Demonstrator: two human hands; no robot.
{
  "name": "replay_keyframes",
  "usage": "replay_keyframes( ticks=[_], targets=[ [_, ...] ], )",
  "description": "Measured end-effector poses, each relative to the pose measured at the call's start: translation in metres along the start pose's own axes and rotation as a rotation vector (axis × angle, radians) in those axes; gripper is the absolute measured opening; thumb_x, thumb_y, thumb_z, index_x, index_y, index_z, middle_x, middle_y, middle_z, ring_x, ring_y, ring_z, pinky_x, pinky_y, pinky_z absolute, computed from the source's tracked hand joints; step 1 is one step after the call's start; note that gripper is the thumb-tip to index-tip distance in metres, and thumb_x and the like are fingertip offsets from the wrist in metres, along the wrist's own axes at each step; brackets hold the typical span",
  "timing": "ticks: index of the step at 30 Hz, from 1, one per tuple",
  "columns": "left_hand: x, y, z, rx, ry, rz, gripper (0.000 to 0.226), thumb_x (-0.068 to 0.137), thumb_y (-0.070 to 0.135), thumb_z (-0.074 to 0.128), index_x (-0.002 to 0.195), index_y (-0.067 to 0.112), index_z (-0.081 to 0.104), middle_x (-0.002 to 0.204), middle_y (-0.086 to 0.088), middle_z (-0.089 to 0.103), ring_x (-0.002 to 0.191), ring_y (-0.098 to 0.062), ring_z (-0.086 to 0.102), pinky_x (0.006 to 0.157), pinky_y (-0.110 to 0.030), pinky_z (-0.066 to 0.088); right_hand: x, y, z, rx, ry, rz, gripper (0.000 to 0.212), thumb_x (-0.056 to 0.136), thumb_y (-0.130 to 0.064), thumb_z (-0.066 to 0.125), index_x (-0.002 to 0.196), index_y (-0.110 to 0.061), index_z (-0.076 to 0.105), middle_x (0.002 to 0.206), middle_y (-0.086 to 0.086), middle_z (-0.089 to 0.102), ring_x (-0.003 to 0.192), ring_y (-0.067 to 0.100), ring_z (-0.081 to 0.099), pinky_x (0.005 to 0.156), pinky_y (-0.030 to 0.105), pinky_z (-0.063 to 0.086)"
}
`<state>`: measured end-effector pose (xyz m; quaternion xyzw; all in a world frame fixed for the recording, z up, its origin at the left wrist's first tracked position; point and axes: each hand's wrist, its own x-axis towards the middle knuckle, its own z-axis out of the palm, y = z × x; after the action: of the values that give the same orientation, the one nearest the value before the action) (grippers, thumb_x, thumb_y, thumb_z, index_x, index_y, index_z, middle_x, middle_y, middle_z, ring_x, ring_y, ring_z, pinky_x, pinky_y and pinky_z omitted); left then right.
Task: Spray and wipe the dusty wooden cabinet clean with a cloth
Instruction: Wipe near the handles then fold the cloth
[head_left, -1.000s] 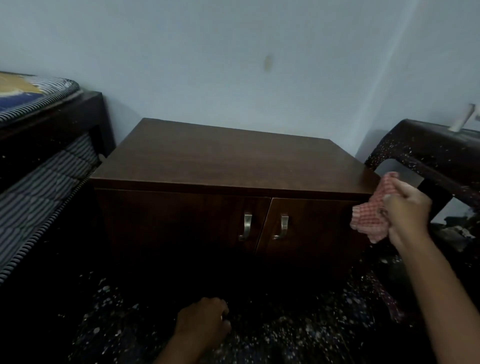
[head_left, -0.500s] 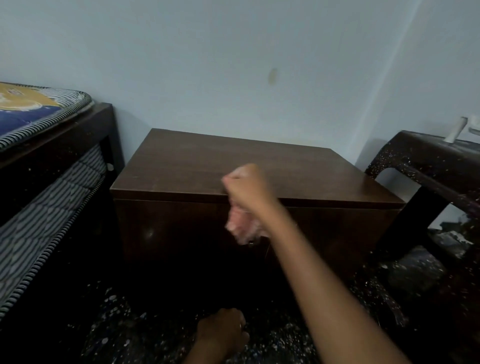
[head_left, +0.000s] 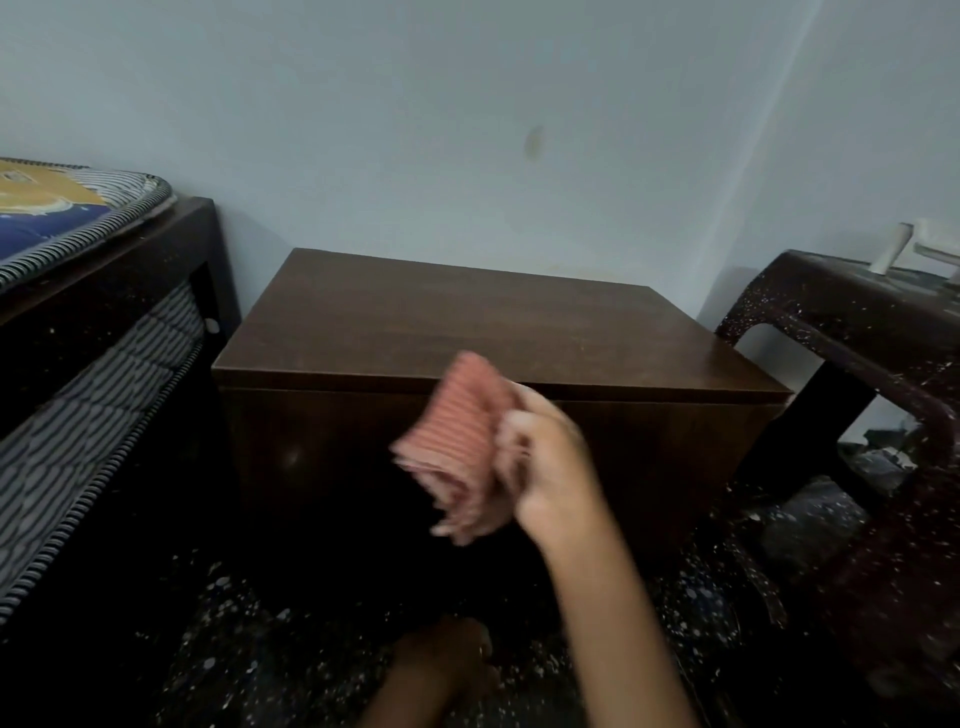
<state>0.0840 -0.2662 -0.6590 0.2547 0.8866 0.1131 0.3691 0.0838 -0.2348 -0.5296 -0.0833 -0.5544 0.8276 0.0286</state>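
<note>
A low dark wooden cabinet (head_left: 467, 322) stands against the pale wall, its top bare. My right hand (head_left: 550, 457) is shut on a folded red-and-white checked cloth (head_left: 457, 447), held in front of the cabinet's front face near the middle; hand and cloth are blurred by motion. The cabinet's door handles are hidden behind them. My left hand (head_left: 441, 660) rests low on the speckled dark floor, fingers curled, in shadow. No spray bottle is in view.
A bed frame (head_left: 119, 280) with a striped mattress (head_left: 78, 415) stands close on the left. A dark speckled plastic stool (head_left: 852, 322) with a white object (head_left: 893, 254) on it stands on the right. The floor (head_left: 249, 665) is dark and speckled.
My right hand swept the cloth from the cabinet's right edge leftward across the front, then back a little to the right and lower. The view has shifted. My left hand stayed on the floor.
</note>
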Motion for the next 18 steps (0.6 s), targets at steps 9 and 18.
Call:
replay_keyframes(
  ticks=[9, 18],
  targets=[
    [-0.022, -0.035, 0.041, -0.187, 0.169, -0.153, 0.040, 0.092, 0.035, 0.053, 0.130, 0.024, 0.053, 0.141, 0.000, 0.049, 0.130, -0.020, 0.046, 0.107, -0.031, 0.038, 0.016, 0.025, -0.112, -0.422, 0.542, -0.216, 0.034, 0.080, 0.003, 0.056, 0.110, -0.009, 0.067, 0.103, 0.006, 0.066, 0.091, 0.017, 0.063, 0.081, 0.028, 0.051],
    [-0.016, -0.026, 0.045, -0.201, 0.188, -0.144, 0.041, 0.093, 0.036, 0.051, 0.133, 0.023, 0.050, 0.144, -0.001, 0.044, 0.132, -0.020, 0.043, 0.106, -0.028, 0.036, 0.031, 0.055, -0.103, -1.055, 0.559, -0.443, 0.010, 0.081, -0.008, 0.059, 0.087, -0.002, 0.065, 0.090, 0.000, 0.049, 0.090, 0.021, 0.052, 0.055, 0.021, 0.035]
  ],
)
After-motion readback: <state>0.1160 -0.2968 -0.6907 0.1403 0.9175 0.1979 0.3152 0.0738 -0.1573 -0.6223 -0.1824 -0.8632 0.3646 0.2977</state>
